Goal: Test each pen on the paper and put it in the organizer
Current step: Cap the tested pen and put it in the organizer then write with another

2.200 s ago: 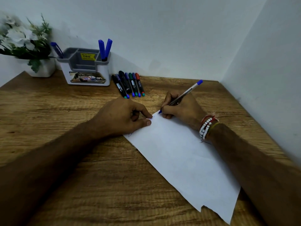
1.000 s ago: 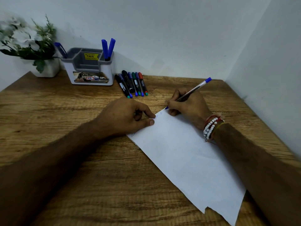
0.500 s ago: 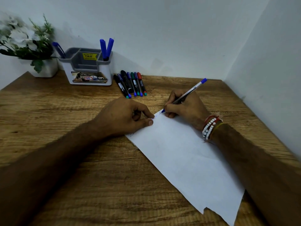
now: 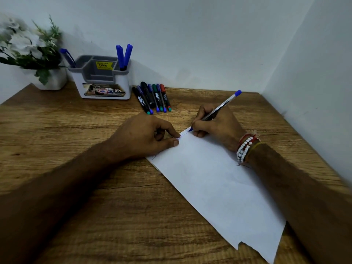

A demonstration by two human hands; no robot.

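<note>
A white sheet of paper (image 4: 219, 183) lies slanted on the wooden desk. My right hand (image 4: 219, 128) grips a clear ballpoint pen with a blue end cap (image 4: 222, 105); its blue tip touches the paper's far corner beside small blue scribbles. My left hand (image 4: 141, 138) rests on the paper's left edge, thumb and forefinger pressing it down. The grey and white organizer (image 4: 104, 86) stands at the back left, with two blue pens (image 4: 123, 56) in its right slot and one blue pen (image 4: 67, 58) at its left. Several markers (image 4: 154, 98) lie side by side to its right.
A white pot of white flowers (image 4: 30, 48) stands at the far left, against the wall. White walls close the desk at the back and on the right. The paper's near corner is torn (image 4: 240, 244).
The pen tip has worked back and forth over the paper's far corner, leaving more blue marks. My left hand has stayed pressing on the paper.
</note>
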